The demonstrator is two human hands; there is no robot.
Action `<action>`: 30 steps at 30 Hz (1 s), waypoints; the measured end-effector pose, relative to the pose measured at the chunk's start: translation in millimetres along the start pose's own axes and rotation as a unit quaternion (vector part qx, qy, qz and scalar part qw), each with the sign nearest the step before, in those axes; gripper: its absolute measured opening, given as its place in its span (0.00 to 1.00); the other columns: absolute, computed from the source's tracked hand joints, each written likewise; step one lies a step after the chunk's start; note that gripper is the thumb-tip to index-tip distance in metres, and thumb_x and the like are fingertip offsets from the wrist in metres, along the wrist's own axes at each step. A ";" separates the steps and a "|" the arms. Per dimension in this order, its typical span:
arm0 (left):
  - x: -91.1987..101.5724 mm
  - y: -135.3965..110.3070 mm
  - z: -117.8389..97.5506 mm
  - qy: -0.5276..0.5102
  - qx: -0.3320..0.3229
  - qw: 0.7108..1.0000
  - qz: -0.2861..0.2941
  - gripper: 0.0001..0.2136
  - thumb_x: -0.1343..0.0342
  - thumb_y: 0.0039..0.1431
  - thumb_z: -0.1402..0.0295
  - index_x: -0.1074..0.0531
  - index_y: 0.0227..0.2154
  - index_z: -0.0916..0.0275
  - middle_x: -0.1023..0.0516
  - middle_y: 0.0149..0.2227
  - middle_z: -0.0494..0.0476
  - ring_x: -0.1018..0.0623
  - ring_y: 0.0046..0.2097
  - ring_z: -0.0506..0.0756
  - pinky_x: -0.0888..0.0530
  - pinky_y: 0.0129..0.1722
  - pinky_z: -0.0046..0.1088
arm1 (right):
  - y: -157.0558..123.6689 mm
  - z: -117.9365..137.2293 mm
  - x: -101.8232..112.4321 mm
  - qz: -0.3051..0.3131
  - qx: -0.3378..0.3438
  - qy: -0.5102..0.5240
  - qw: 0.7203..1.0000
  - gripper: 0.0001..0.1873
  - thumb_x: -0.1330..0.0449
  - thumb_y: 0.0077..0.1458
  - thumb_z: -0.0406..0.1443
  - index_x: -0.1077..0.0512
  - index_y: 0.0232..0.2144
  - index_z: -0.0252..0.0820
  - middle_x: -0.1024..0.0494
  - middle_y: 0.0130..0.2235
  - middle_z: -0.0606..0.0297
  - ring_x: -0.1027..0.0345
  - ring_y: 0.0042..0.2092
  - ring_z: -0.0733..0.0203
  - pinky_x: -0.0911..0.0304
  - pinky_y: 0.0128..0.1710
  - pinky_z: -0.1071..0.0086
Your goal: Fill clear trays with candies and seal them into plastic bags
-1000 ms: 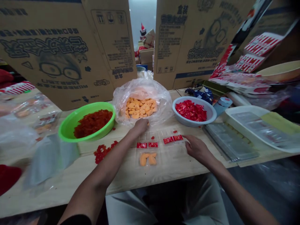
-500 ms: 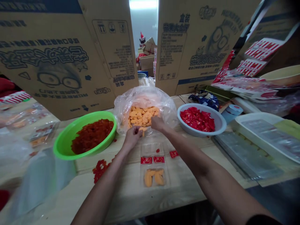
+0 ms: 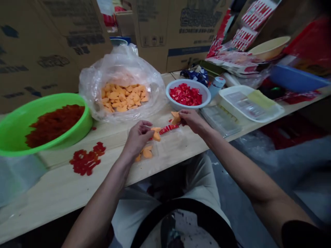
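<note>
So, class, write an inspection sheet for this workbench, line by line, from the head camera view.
Surface: pale wooden table, loose dark red pieces on it.
Job's things: clear plastic tray with orange pieces; red sachet between the hands.
Clutter: green basin of dark red pieces, white bowl of red sachets, clear bag of orange pieces.
Hands: left hand at an orange piece; right hand pinching another.
Cables: nothing seen.
Surroundings: cardboard boxes behind the table.
</note>
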State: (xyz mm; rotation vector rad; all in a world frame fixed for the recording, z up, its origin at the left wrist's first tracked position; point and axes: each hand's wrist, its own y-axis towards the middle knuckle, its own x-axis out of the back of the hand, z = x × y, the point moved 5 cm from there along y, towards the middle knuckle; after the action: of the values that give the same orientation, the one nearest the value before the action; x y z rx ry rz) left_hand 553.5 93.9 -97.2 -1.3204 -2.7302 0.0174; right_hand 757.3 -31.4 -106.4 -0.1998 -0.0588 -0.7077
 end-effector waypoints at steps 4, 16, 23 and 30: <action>-58.6 -7.5 23.7 0.096 -0.011 0.994 0.058 0.07 0.41 0.50 0.71 0.30 0.33 0.63 0.23 0.29 0.52 0.25 0.31 0.51 0.30 0.31 0.26 | -46.6 -22.5 36.5 -0.093 0.041 -0.172 0.980 0.11 0.50 0.60 0.33 0.30 0.31 0.37 0.25 0.27 0.62 0.33 0.28 0.63 0.45 0.27 0.72; -93.9 -42.2 19.1 0.532 -0.260 0.803 0.062 0.13 0.51 0.64 0.71 0.26 0.48 0.60 0.30 0.56 0.65 0.32 0.57 0.66 0.32 0.54 0.49 | -72.1 -18.7 -16.4 -0.120 0.140 -0.622 0.761 0.13 0.51 0.58 0.26 0.30 0.42 0.33 0.23 0.39 0.47 0.28 0.41 0.47 0.42 0.41 0.60; -85.1 -34.4 27.1 0.505 -0.228 0.824 0.121 0.20 0.53 0.60 0.79 0.30 0.54 0.65 0.29 0.56 0.67 0.26 0.53 0.59 0.27 0.51 0.37 | -58.2 -18.3 -24.6 -0.075 0.071 -0.553 0.827 0.17 0.51 0.65 0.38 0.29 0.48 0.35 0.21 0.42 0.48 0.27 0.44 0.48 0.38 0.43 0.62; -81.8 16.2 9.4 0.529 -0.225 0.799 0.176 0.14 0.50 0.62 0.76 0.22 0.45 0.61 0.21 0.45 0.62 0.23 0.48 0.60 0.27 0.50 0.37 | -67.7 -34.0 -15.3 0.090 0.292 -0.502 0.809 0.29 0.50 0.52 0.22 0.32 0.57 0.35 0.29 0.57 0.50 0.36 0.56 0.54 0.41 0.55 0.63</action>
State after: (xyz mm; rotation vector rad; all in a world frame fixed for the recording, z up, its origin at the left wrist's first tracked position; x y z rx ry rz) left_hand 615.6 40.3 -115.1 -1.3054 -1.5393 -1.0471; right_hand 701.1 -78.7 -130.6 0.0369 -1.2533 -0.2966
